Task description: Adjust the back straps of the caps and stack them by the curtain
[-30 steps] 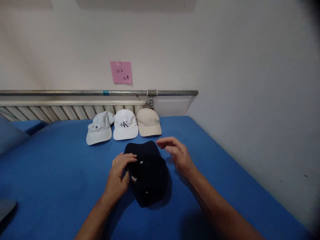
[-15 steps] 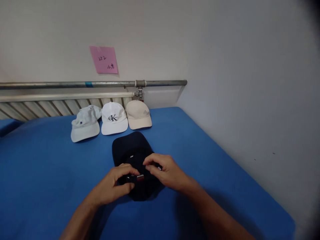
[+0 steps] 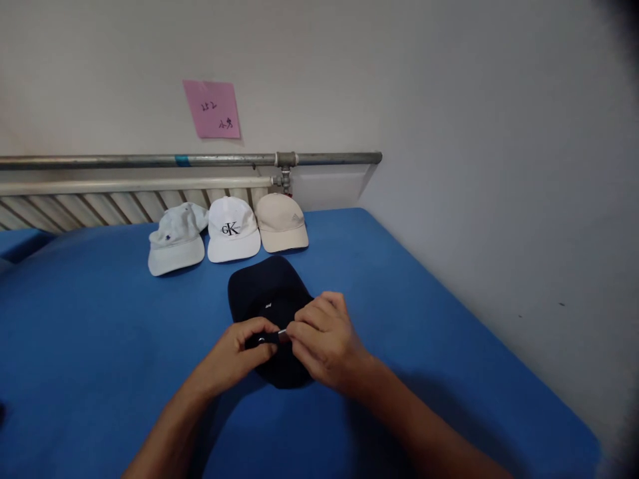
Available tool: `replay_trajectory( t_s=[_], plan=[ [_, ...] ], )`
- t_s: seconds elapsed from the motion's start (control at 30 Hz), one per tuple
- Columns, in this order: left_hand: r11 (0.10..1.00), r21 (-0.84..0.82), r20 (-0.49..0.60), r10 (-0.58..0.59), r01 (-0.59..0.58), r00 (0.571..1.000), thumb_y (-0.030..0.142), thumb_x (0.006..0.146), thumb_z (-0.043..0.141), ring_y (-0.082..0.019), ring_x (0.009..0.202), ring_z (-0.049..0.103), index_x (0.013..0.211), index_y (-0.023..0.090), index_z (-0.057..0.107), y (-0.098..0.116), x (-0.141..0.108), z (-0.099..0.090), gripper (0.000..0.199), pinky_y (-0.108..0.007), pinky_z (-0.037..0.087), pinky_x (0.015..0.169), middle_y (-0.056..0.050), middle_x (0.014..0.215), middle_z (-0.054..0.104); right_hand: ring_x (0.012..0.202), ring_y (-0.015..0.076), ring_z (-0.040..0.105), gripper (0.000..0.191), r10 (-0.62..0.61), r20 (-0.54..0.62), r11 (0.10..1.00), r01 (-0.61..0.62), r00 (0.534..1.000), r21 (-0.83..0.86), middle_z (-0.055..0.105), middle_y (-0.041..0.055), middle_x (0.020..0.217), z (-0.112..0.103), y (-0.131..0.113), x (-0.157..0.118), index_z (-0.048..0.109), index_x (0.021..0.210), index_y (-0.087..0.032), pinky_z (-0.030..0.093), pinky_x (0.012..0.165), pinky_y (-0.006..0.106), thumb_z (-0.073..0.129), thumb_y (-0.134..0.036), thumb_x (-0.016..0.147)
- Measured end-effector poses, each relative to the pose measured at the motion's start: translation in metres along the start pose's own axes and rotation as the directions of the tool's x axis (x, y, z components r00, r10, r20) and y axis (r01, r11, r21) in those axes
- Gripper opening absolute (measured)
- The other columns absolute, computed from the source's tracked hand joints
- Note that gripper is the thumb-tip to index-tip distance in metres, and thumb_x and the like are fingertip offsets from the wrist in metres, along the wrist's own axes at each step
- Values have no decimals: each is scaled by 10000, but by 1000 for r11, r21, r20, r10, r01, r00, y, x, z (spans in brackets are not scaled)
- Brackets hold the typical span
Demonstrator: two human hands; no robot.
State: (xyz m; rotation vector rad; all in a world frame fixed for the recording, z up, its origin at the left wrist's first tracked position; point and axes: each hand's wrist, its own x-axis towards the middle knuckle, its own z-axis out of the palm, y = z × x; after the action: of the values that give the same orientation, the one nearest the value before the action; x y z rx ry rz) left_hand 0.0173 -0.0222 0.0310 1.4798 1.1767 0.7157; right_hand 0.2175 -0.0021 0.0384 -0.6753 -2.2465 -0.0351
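A dark navy cap (image 3: 267,286) lies on the blue surface, its brim pointing away from me and its inside facing up. Its back strap (image 3: 268,338) carries a small metal buckle. My left hand (image 3: 244,349) pinches the strap between thumb and fingers, left of the buckle. The fingers of my right hand (image 3: 322,339) are closed on the buckle end of the strap, hiding part of the metal.
Behind the dark cap stand a pale blue cap (image 3: 177,241), a white cap (image 3: 233,233) with black letters and a beige cap (image 3: 282,223). Pipes (image 3: 324,159) and a radiator run along the wall, under a pink note (image 3: 212,110).
My right hand has moved left and closed on the buckle end of the strap. My left hand keeps its pinch on the strap. The whole view has shifted slightly.
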Motion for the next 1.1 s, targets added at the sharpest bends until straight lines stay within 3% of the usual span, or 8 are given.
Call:
replay_trajectory(
  t_s=[0.13,0.27,0.5,0.7,0.8,0.9,1.0,1.1],
  plan=[
    [998,58,-56,13,-10,998,303,775,565,-146,698,507,848,149,649,0,2,7,190,-257,391,635,-11,756,597,675,144,472,120,98,24,992,-96,995,-83,577,-8,652,11,-7,-2,614,747,-177,298,824,383,544,-187,843],
    [957,267,-101,142,-110,985,260,806,519,-157,711,543,835,163,636,-2,2,12,154,-272,412,648,-18,775,614,681,151,488,86,260,129,964,-251,957,-85,596,8,680,17,-11,-3,604,762,-178,290,815,370,534,-174,811],
    [820,533,-42,272,-209,961,216,834,487,-177,750,580,842,179,622,-9,6,23,141,-306,433,700,-31,798,635,698,169,508,57,384,305,923,-355,871,-149,602,31,735,21,-10,-5,547,739,-182,296,821,382,516,-139,760],
    [921,364,-119,195,-140,974,246,803,510,-156,672,557,872,173,657,-4,3,14,178,-268,412,613,-17,765,625,740,157,562,197,434,356,885,-466,828,5,646,30,791,20,9,-7,589,819,-169,336,829,369,474,-29,743],
    [980,192,-124,74,-49,990,313,794,560,-150,658,536,889,166,663,-2,1,6,202,-260,398,597,-9,747,615,825,139,594,287,448,354,783,-551,821,288,669,6,881,17,15,-7,624,914,-202,388,803,314,460,-21,763],
    [999,47,-99,7,-2,995,352,809,578,-145,676,533,916,169,658,-4,0,-1,227,-262,401,623,-7,761,615,757,119,600,289,477,440,575,-649,761,499,661,-14,822,14,15,-6,635,947,-215,435,691,251,481,-51,766],
    [1000,-18,-45,20,-21,999,319,777,643,-169,823,566,1037,198,645,-4,0,-5,287,-279,426,724,-20,909,642,643,101,572,262,511,546,362,-742,664,564,636,-34,738,14,16,-5,614,935,-211,429,599,223,522,-69,735],
    [998,-36,28,42,-41,999,275,719,700,-188,926,564,1129,236,614,-2,-1,-5,421,-294,432,787,-20,1010,637,611,95,559,263,513,583,261,-762,630,593,629,-43,721,16,17,-6,579,938,-212,426,585,218,528,-68,725]
  ],
)
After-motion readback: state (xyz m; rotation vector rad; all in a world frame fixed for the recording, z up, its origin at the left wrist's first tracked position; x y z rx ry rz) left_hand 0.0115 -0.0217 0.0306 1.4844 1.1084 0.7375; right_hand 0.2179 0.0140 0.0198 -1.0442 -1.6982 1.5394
